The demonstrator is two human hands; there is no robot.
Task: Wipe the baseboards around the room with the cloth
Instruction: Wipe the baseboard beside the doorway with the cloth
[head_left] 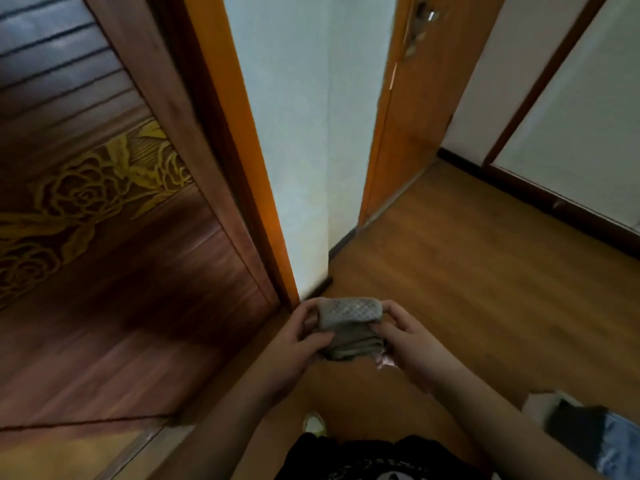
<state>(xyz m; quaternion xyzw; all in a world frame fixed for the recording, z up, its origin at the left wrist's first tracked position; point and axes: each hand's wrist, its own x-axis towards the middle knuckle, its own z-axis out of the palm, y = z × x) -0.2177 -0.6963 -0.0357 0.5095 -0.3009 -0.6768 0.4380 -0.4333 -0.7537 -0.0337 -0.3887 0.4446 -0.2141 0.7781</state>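
A folded grey cloth (pixel 349 327) with a mesh texture is held in front of me, above the wooden floor. My left hand (pixel 304 337) grips its left side, thumb on top. Its right side is pinched by my right hand (pixel 412 344). Just beyond the cloth, a dark baseboard (pixel 320 285) runs along the foot of a white wall corner, and continues along the corner's right face (pixel 341 242). Another dark baseboard (pixel 554 206) lines the far right wall.
A dark wooden door with a gold rose pattern (pixel 104 188) stands on the left, beside an orange frame (pixel 242 150). An orange door with a handle (pixel 415 98) is further back. Wooden floor (pixel 485 289) spreads to the right. Clothes lie at the lower right (pixel 588 431).
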